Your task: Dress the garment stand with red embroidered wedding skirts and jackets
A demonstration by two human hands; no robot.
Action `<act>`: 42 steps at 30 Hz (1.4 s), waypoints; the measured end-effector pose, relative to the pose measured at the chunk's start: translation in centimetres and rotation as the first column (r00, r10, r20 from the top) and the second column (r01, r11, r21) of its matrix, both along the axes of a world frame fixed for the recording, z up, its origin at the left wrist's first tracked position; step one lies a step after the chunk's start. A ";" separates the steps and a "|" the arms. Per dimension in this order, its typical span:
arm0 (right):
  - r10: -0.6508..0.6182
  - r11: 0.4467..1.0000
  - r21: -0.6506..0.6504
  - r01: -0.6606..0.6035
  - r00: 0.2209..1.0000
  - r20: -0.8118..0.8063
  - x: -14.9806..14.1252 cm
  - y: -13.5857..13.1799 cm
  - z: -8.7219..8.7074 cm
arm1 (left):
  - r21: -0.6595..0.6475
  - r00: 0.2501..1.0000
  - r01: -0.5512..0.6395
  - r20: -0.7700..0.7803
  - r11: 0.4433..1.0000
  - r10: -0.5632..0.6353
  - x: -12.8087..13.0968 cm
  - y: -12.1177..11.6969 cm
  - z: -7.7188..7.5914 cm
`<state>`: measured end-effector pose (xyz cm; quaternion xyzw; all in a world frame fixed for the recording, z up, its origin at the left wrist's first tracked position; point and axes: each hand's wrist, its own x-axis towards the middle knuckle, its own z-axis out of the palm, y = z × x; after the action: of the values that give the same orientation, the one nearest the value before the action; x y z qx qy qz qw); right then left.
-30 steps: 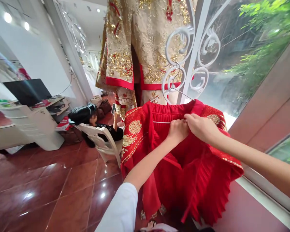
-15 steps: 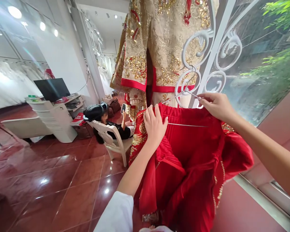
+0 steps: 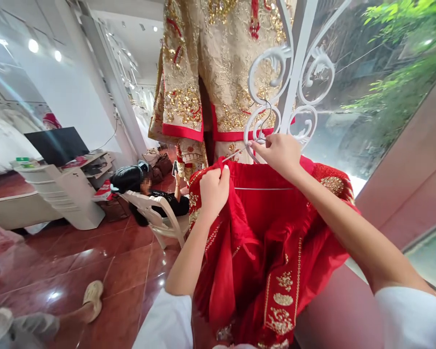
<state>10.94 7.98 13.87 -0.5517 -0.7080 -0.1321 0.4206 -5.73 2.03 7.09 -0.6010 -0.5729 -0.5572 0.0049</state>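
Both are holding tight! My right hand (image 3: 276,151) is pinching the wire hanger (image 3: 236,153) just below its hook; my left hand (image 3: 214,192), fingers folded, is gripping the red garment (image 3: 254,215) at its upper left. It's hanging near me, before a white scrolled frame (image 3: 295,72); far left, a person (image 3: 181,204) is sitting.

Red garment (image 3: 252,276) (gold-embroidered), on hanger (image 3: 265,188).

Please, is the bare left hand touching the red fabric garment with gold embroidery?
Touching: in the head view, the bare left hand grips the red, gold-embroidered fabric garment at its top edge.
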 end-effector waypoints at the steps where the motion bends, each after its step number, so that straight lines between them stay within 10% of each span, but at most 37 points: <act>1: -0.015 1.000 0.002 0.015 1.000 0.013 -0.1 0.0 -0.1 | 0.051 0.997 0.021 0.067 0.998 -0.024 -0.1 0.3 0.9; 19: 0.041 0.999 0.020 -0.044 0.994 0.103 -0.9 0.8 -0.8 | 0.434 0.900 -0.070 0.415 0.898 -0.130 -3.9 1.6 9.4; 24: 0.126 0.991 0.042 -0.128 0.991 0.043 -0.7 1.2 -1.0 | 0.260 0.993 -0.116 0.010 0.959 0.117 -1.7 -1.1 6.1; 28: 0.234 0.972 0.034 -0.234 0.972 0.010 -0.1 1.5 -0.9 | -0.104 0.910 -0.034 -0.414 0.994 -0.012 -2.1 -3.2 1.0; 31: 0.270 0.962 0.044 -0.270 0.963 -0.008 0.0 1.6 -1.1 | 0.055 0.913 -0.139 -0.379 0.989 0.149 -4.9 -2.9 -0.9; 34: 0.301 0.953 0.058 -0.299 0.953 -0.036 0.1 1.6 -1.2 | 0.258 0.902 -0.232 -0.305 0.938 0.307 -6.6 -1.8 -0.7; 38: 0.386 0.920 0.001 -0.391 0.909 -0.157 2.0 0.8 -0.4 | 0.207 0.812 -0.225 -0.501 0.952 0.300 -5.0 -0.6 0.7; 42: 0.110 0.985 0.149 -0.084 0.977 -0.180 5.8 -2.1 -0.3 | 0.189 0.784 -0.195 -0.560 0.962 0.269 -2.6 0.7 2.2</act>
<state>16.75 5.83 13.59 -0.4954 -0.6803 -0.1082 0.5292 -8.37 2.72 9.32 -0.6656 -0.5788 -0.3758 0.2841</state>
